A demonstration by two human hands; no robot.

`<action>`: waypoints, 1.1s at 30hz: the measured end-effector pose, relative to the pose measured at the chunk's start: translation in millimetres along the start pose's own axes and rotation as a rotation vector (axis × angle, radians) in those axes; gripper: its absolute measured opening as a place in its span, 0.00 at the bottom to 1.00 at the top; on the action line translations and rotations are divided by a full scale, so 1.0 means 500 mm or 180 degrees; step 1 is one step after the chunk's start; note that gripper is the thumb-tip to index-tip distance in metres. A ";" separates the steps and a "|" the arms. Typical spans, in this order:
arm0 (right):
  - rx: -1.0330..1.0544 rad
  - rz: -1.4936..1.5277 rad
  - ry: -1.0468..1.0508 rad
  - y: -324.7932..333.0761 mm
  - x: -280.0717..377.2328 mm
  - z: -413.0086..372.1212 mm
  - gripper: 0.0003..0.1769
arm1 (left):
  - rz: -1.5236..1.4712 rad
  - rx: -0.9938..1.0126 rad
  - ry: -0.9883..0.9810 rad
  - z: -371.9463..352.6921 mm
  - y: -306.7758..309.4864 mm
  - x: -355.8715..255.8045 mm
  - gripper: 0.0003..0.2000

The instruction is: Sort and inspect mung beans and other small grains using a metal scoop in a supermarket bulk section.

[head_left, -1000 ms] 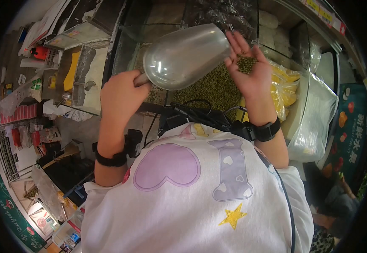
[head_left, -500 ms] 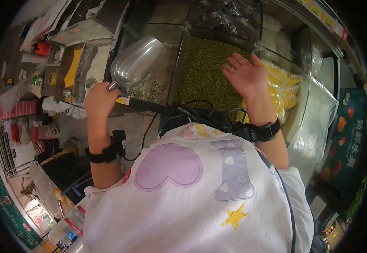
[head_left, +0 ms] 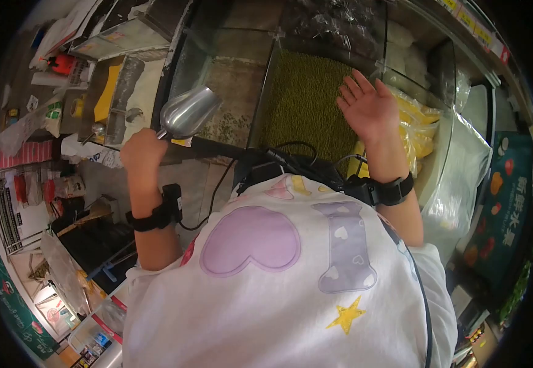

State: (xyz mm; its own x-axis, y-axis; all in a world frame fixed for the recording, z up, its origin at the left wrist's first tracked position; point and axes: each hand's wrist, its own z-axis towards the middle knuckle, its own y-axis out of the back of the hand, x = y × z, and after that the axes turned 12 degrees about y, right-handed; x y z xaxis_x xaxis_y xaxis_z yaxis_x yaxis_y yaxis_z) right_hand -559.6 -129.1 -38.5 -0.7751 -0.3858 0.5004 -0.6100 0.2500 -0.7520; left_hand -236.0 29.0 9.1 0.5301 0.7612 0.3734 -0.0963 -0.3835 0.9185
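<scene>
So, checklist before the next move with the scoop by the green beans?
1. Grip: ok. The left hand is closed on the scoop.
2. Right hand free: ok. Palm up, fingers open, nothing seen held.
3. Scoop over the green beans: not ok. In the view it sits left of them, by the neighbouring compartment.
4. Scoop contents: cannot tell. Its inside isn't clearly shown.
5. Bean supply: ok. Beans spread across their compartment.
6. Black cable clear of beans: cannot tell. Its loop overlaps their near edge in the view.
</scene>
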 end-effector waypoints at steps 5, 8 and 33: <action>-0.0129 -0.0020 0.0021 0.004 -0.007 -0.007 0.30 | -0.0074 0.0372 -0.0046 0.009 -0.035 0.024 0.15; -0.0208 0.0148 0.0035 0.018 -0.013 0.000 0.30 | -0.0130 0.0683 -0.0225 0.023 -0.052 0.042 0.16; -0.1732 0.0512 0.1149 0.031 -0.181 -0.126 0.27 | 0.0595 -0.0162 -0.3290 0.367 -0.233 -0.152 0.09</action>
State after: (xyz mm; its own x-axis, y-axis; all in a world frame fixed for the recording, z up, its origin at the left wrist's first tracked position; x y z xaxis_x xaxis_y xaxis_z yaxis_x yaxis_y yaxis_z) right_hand -509.3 -34.2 -68.5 -0.8121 -0.0089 0.5834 -0.4053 0.7279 -0.5531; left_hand -110.5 -80.0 -149.9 0.9617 -0.1338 0.2391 -0.2733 -0.4084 0.8709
